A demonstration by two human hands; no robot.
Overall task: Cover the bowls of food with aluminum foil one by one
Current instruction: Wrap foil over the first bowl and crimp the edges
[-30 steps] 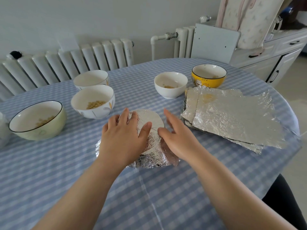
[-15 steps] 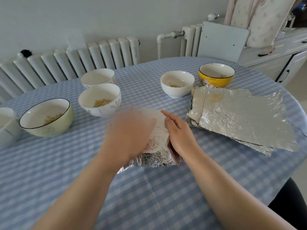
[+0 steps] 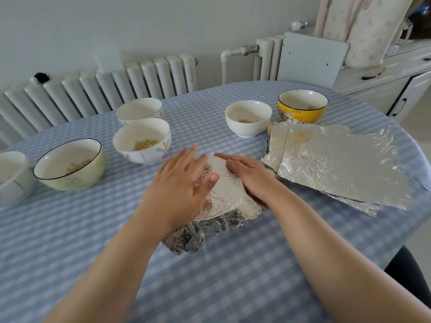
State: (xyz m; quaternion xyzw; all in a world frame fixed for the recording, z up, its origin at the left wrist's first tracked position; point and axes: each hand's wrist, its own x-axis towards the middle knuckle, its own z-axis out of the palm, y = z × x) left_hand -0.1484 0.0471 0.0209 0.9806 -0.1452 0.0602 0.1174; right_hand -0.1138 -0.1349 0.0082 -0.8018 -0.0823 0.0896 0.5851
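Observation:
A foil-covered bowl (image 3: pixel 221 194) sits in the middle of the table. My left hand (image 3: pixel 179 185) presses flat on its left side, fingers straight. My right hand (image 3: pixel 249 173) presses against its right rim, fingers straight. Crumpled foil hangs down the bowl's near side. A stack of foil sheets (image 3: pixel 333 164) lies to the right. Uncovered bowls with food stand around: a green one (image 3: pixel 70 164), a white patterned one (image 3: pixel 142 141), another white one (image 3: pixel 139 110) behind it, a small white one (image 3: pixel 248 118) and a yellow one (image 3: pixel 302 107).
A blue checked cloth covers the round table (image 3: pixel 233 276). Part of another white bowl (image 3: pixel 11 178) shows at the left edge. Radiators (image 3: pixel 105 82) line the wall behind. A white cabinet (image 3: pixel 396 89) stands at the far right.
My left hand slid from the bowl's near left side up onto its top left. My right hand shifted along the right rim. The view moved slightly closer.

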